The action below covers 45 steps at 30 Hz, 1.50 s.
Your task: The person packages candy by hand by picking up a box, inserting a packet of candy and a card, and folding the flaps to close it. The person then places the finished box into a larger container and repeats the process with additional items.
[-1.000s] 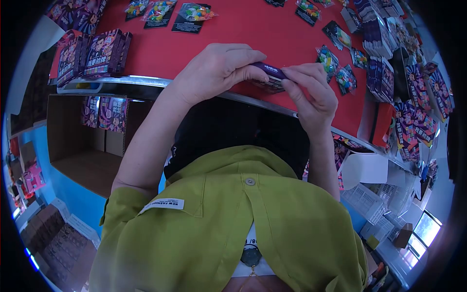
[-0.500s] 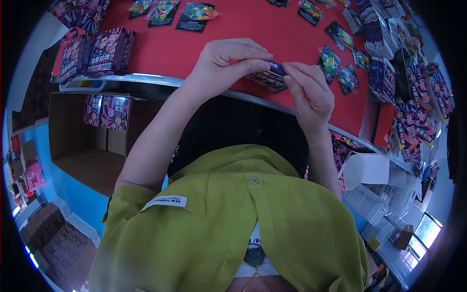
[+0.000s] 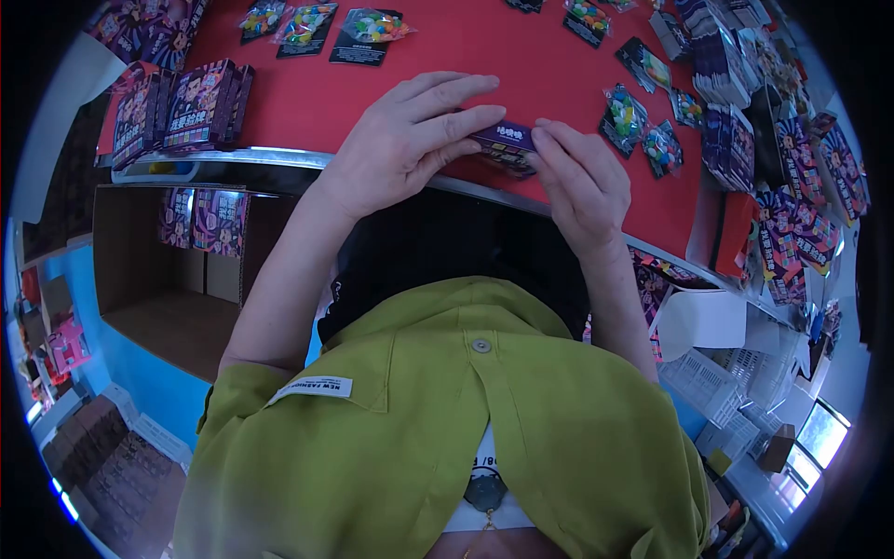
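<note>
Step in hand, as I read it: closing or squaring up a small purple box (image 3: 504, 142) at the near edge of the red table (image 3: 521, 65), w/ both hands on it. To do it well, I'd say keep the box braced from both ends so it can't skid off the metal table edge (image 3: 279, 154), press evenly along the top rather than at one corner, & check any flap sits flush before letting go; thin card dents fast if squeezed hard. Left hand (image 3: 400, 140) lies over the box's left end, fingers stretched flat & mostly straight, index and middle fingertips resting on the box top, thumb hidden under. Right hand (image 3: 577, 182) curls at the box's right end, fingertips pressed against it, pinching that end; can't tell exactly where its thumb sits. So the box is held between the two hands, just above the table edge, close to the person's green shirt (image 3: 484, 429). Box itself: small, flat-ish, oblong, purple top w/ light lettering, printed graphics on the side facing the camera; too small to read. Around it: candy packets (image 3: 643, 130) just to the right, stacked purple boxes (image 3: 177, 102) far left, an open cardboard carton (image 3: 168, 270) below the table.
</note>
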### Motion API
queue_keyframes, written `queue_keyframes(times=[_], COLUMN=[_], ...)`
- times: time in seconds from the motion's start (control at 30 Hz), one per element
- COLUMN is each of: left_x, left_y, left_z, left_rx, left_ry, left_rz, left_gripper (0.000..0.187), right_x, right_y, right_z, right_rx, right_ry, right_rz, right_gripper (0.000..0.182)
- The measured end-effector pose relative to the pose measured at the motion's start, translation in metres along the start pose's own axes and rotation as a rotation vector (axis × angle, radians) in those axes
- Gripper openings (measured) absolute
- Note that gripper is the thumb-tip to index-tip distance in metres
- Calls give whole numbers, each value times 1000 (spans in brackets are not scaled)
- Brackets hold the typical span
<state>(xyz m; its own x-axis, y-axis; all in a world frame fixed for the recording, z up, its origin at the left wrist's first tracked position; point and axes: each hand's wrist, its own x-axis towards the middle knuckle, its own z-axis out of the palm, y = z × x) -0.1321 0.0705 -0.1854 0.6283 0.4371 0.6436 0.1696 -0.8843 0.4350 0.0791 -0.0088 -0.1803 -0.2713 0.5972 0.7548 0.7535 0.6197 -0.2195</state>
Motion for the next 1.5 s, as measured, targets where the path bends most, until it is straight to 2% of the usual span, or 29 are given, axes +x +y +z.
queue_keyframes(times=[0.03, 0.1, 0.13, 0.2, 0.23, 0.3, 0.33, 0.37, 0.4, 0.43, 0.5, 0.53, 0.57, 0.63, 0.67, 0.73, 0.77, 0.83, 0.97, 1.13, 1.27, 1.33, 1.37, 1.43, 1.47, 1.5], left_x=[-1, -8, -13, -20, -20, -18, -5, 11, 20, 22, 36, 42, 46, 52, 57, 63, 64, 62, 61, 59, 51, 45, 41, 38, 37, 34], left_y=[3, 11, 17, 26, 25, 26, 32, 41, 46, 35, 40, 45, 45, 43, 45, 51, 53, 52, 49, 48, 45, 43, 42, 42, 42, 41], left_z=[-1, -2, -9, -20, -10, 20, 26, 29, 31, 40, 47, 51, 60, 82, 90, 101, 106, 114, 114, 101, 91, 82, 76, 63, 58, 54], left_rx=[-3, 182, 179, -663, -673, -1827, -1831, -1973, -2109, -2240, -2020, -2029, -2026, -2110, -2060, -2048, -2037, -2045, -2061, -2009, -1967, -1969, -1966, -1968, -1952, -1935], left_ry=[2, 220, 227, -88, -98, -189, -204, -75, 62, 18, 92, 151, 145, 34, 59, 79, 109, 134, 154, 209, 261, 253, 244, 276, 285, 295], left_rz=[14, -197, -187, -1068, -1055, -1029, -1017, -1064, -1111, -997, -1124, -1156, -1158, -1095, -1191, -1228, -1269, -1257, -1227, -1231, -1219, -1172, -1127, -1112, -1074, -1036], left_gripper=[32, 35, 35, 52, 52, 67, 67, 69, 72, 64, 57, 52, 52, 49, 52, 51, 51, 50, 50, 45, 45, 48, 51, 53, 54, 54], right_x=[0, -1, -2, -6, -7, -6, -12, -16, -19, -21, -26, -26, -27, -25, -22, -16, -17, -11, -14, 4, 4, -4, -6, -7, -6, -2], right_y=[-2, -7, -7, -9, -10, -16, -20, -21, -23, -23, -3, 16, 40, 93, 110, 129, 132, 132, 138, 143, 133, 129, 127, 125, 123, 119], right_z=[-1, -8, -11, -19, -22, -26, -25, -29, -32, -34, -45, -53, -59, -63, -61, -57, -56, -49, -43, -47, -46, -42, -43, -50, -56, -64], right_rx=[-13, 147, 136, 106, 88, -12, 30, 16, 42, 71, 140, 128, 52, -82, -87, -495, -492, -530, -556, -359, -240, -145, -142, 414, 422, 500], right_ry=[6, -8, -4, 77, 78, 115, 105, 110, 18, -75, -84, -54, -67, -117, -109, -484, -485, -682, -647, -810, -779, -573, -575, -378, -385, -248], right_rz=[-2, 145, 138, 152, 155, 34, 42, 41, 58, 76, 301, 394, 536, 627, 629, 610, 611, 649, 708, 958, 1020, 867, 866, 970, 964, 904], right_gripper=[30, 28, 28, 28, 28, 31, 30, 30, 31, 31, 35, 36, 35, 41, 41, 46, 46, 44, 42, 47, 46, 42, 42, 35, 35, 31])
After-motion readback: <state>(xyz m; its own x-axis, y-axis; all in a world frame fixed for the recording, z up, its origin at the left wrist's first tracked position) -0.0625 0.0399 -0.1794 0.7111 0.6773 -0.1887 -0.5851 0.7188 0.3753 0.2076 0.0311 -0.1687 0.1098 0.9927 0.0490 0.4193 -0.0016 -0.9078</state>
